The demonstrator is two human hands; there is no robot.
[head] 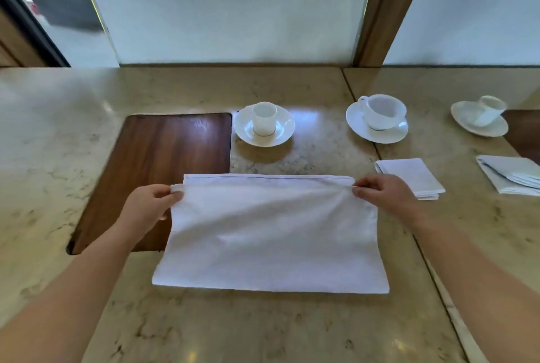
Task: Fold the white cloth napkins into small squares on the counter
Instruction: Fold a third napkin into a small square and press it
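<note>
White napkin (271,234) spread on the counter (263,330), long axis left to right. Left hand (152,205) and right hand (385,196) each pinching a top-layer corner, probably lifted. Far hem just beyond both; folded napkin (412,177) nearer the right.

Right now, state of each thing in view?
Napkin: half folded, far edge lifted.
Left hand: pinching napkin's left corner.
Right hand: pinching right corner.
Folded napkin: finished square, flat.
Far-right napkins: folded, stacked loosely.
Three cups: upright on saucers; contents unclear.
</note>
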